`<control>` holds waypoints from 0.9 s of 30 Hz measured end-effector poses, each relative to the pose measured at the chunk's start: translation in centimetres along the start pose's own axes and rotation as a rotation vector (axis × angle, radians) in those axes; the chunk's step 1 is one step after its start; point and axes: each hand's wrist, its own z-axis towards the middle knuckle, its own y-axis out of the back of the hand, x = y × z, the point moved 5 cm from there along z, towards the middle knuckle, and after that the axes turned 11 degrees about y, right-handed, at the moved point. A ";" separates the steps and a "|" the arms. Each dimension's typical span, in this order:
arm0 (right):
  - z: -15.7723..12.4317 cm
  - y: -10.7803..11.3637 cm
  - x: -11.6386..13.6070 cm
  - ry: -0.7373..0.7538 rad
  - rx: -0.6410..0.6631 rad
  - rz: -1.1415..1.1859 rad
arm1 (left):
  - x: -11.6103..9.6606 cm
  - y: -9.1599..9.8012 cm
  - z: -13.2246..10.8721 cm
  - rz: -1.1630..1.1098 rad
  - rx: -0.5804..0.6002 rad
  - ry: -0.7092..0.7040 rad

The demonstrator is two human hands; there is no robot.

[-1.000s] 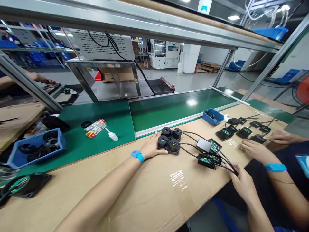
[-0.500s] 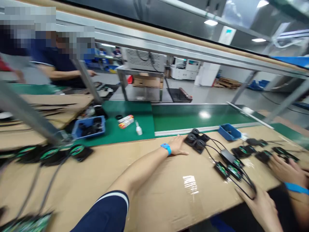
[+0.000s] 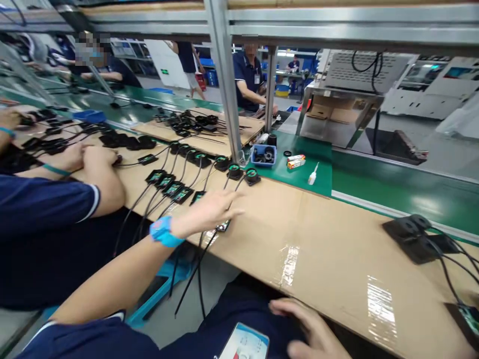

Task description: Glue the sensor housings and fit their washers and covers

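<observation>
My left hand point(image 3: 207, 212), with a blue wristband point(image 3: 163, 232), is stretched out flat and open over the cardboard-covered bench point(image 3: 329, 249). It hovers at a small green circuit board point(image 3: 223, 226) whose black cables hang off the bench edge. More boards point(image 3: 172, 189) lie just beyond it, wired to round black parts with green rings point(image 3: 235, 171). My right hand point(image 3: 309, 329) lies low by my lap under the bench edge, fingers apart and holding nothing. A cluster of black round parts point(image 3: 413, 233) with cables sits at the far right.
A co-worker's arms point(image 3: 88, 162) rest on the bench at the left among more wired parts. A metal post point(image 3: 224, 80) stands behind the row. A blue bin point(image 3: 264, 154), a red-white box point(image 3: 296, 161) and a glue bottle point(image 3: 313, 174) sit on the green mat. Other people work beyond.
The view has swung left. My left hand left the cluster of black round parts and moved to the boards on the left. My right hand let go of the cables and dropped to my lap.
</observation>
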 end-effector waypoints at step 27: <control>13.7 -5.9 2.8 0.076 -0.296 0.115 | 14.8 -2.4 20.7 -0.495 0.036 0.207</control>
